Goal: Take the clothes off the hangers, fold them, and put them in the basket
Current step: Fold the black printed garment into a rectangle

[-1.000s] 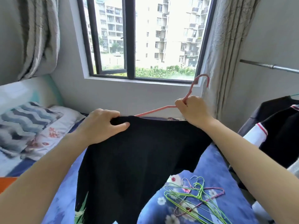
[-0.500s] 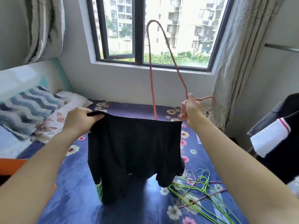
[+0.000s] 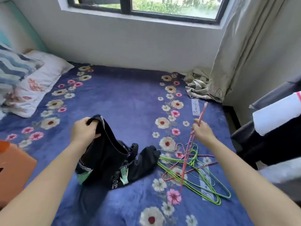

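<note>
My left hand (image 3: 84, 130) grips the top edge of a black T-shirt (image 3: 114, 162) with white and green print. The shirt's lower part lies crumpled on the blue floral bedspread (image 3: 123, 98). My right hand (image 3: 202, 132) holds a pink wire hanger (image 3: 194, 137) free of the shirt, just above a pile of green, pink and blue wire hangers (image 3: 193, 168) on the bed. An orange basket (image 3: 14, 172) shows at the left edge, partly cut off.
Pillows (image 3: 27, 82) lie at the bed's left end. A curtain (image 3: 241, 51) hangs at the right, its hem bunched on the bed's far corner. Dark and white clothes (image 3: 276, 126) hang at the right edge. A wall with a window runs behind the bed.
The pink hanger has come out of the black shirt. Both hands dropped toward the bed; the shirt now rests on the bedspread and the hanger is over the hanger pile. My view tilted down.
</note>
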A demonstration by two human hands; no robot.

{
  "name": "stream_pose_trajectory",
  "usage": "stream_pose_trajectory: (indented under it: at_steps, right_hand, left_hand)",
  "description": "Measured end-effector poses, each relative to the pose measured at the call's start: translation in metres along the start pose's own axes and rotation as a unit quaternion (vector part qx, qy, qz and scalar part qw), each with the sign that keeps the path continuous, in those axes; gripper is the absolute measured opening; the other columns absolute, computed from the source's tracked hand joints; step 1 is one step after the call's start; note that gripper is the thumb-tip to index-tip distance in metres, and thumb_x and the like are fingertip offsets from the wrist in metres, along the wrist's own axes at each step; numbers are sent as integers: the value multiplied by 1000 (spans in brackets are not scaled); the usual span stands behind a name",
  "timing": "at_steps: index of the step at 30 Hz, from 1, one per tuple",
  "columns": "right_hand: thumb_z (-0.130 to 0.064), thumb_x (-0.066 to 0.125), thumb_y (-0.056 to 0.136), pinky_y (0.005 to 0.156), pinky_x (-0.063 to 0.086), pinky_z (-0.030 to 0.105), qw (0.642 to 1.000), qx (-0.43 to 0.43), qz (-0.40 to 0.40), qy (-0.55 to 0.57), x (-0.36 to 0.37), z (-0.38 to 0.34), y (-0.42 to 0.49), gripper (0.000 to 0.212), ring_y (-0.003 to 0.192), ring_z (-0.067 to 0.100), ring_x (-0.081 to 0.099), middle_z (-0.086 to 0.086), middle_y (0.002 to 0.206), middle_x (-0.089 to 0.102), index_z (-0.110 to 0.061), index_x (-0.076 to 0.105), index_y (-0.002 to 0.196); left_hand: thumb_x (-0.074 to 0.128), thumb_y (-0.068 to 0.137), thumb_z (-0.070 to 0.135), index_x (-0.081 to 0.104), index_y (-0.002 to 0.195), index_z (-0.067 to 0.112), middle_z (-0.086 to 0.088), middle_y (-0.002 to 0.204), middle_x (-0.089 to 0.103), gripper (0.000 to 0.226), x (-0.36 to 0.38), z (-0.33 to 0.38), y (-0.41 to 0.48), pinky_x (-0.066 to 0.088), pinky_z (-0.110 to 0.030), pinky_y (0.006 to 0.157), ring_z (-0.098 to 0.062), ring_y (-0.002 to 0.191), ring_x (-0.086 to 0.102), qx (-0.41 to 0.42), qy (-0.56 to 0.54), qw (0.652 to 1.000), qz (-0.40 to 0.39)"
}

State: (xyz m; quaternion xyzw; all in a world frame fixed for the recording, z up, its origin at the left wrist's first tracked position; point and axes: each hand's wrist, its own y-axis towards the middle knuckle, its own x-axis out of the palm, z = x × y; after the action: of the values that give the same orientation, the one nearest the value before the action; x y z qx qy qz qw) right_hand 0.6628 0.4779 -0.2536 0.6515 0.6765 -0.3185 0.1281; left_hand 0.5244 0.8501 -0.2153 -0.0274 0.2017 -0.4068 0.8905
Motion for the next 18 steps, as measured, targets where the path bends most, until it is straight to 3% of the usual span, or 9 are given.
stream_pose_trajectory:
  at_steps: [1, 3, 5, 8, 11, 15, 18]
  right_hand:
    - [-11, 38, 98, 78, 51, 46, 1000, 7, -2, -16, 8, 26, 3, 35, 75, 30, 61, 6, 81, 60, -18, 50, 129]
    - [-12, 36, 99, 77, 50, 46, 999, 9, -1, -45, 15, 65, 1, 35, 77, 34, 61, 9, 84, 61, -26, 40, 131]
    - [-15, 38, 99, 72, 46, 42, 996, 34, -10, -83, 21, 101, 11, 25, 77, 35, 60, 13, 86, 62, -21, 34, 123]
    - [-9, 38, 101, 56, 45, 34, 995, 74, -54, -30, 29, 132, 20, 3, 59, 25, 52, 21, 80, 60, -9, 35, 101]
    - [-2, 40, 101, 39, 36, 17, 986, 131, -100, 14, 29, 151, 26, 16, 52, 16, 45, 13, 69, 57, -9, 43, 87]
    - [-4, 45, 101, 49, 34, 21, 969, 196, -148, 9, 27, 176, 31, 23, 56, 13, 46, 7, 69, 57, -10, 52, 80]
    - [-7, 51, 98, 52, 38, 23, 961, 226, -157, -35, 29, 187, 38, 16, 66, 17, 54, 10, 75, 61, -5, 58, 84]
  left_hand:
    - [56, 98, 15, 60, 92, -8, -14, 82, 57, 25, 12, -8, -1, 61, -30, 64, -22, 76, 59, -4, -2, 1000, 3]
    - [56, 98, 13, 60, 87, -6, -12, 80, 56, 22, 27, -16, -6, 61, -31, 68, -18, 74, 58, -9, -16, 1000, 1]
    - [55, 98, 12, 59, 81, 2, -11, 77, 54, 20, 45, -25, -7, 60, -23, 61, -15, 73, 56, -18, -24, 1000, -5]
    - [56, 97, 12, 61, 83, 4, -11, 80, 55, 17, 57, -40, -8, 59, -21, 59, -16, 76, 57, -23, -15, 999, -17]
    - [56, 96, 12, 61, 85, 0, -12, 82, 56, 17, 59, -47, -10, 58, -20, 57, -18, 79, 57, -27, 1, 999, -23]
    - [58, 95, 10, 57, 89, -12, -13, 80, 52, 23, 50, -49, -15, 56, -18, 54, -19, 79, 53, -30, 16, 999, -14]
    - [60, 91, 1, 55, 73, -4, -10, 69, 48, 18, 41, -45, -20, 57, -17, 56, -20, 74, 51, -24, 29, 999, -11]
